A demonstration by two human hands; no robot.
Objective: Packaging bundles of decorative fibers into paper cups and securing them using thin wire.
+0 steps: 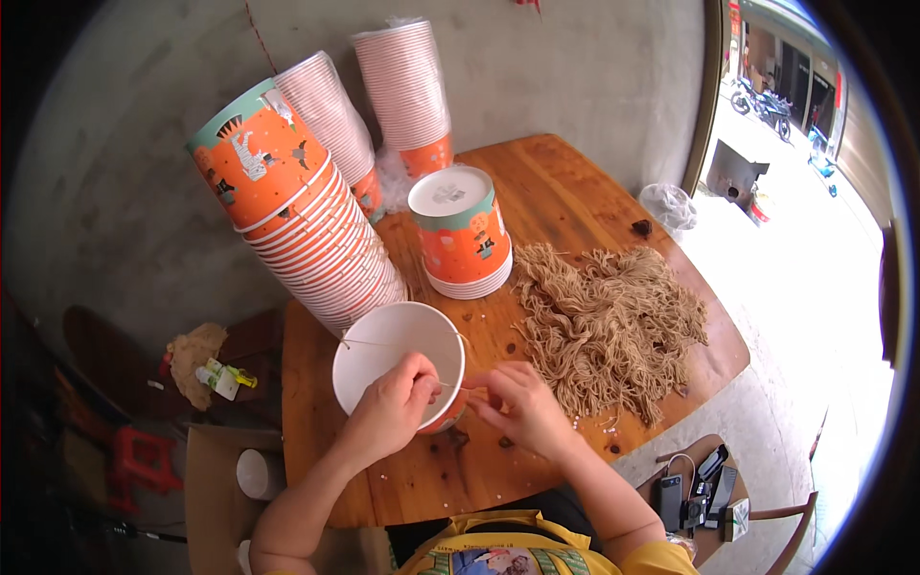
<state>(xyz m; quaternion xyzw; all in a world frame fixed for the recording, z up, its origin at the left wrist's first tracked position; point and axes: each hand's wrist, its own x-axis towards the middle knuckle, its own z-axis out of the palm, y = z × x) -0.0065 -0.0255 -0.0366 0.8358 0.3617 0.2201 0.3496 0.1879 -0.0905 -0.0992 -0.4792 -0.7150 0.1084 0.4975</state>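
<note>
A white-lined paper bucket (pixel 350 369) stands mouth up near the table's front edge, its orange outside showing low on the right. Thin string (pixel 376 343) runs across its far inner side. Over the bucket's mouth, my left hand (pixel 388 407) is closed, its thumb and fingertips pinching the string by the right rim. Just outside that rim is my right hand (pixel 525 407), fingers bent together on the string; the exact grip is partly hidden. To the right of the bucket lies a large tangled heap of tan strings (pixel 613 331).
A tall leaning stack of orange buckets (pixel 307 230) rises at left. Behind are plastic-wrapped stacks (pixel 402 86) (pixel 326 115) and a short upside-down stack (pixel 465 235). A cardboard box (pixel 216 479) sits lower left; a stool with small devices (pixel 700 494) stands lower right.
</note>
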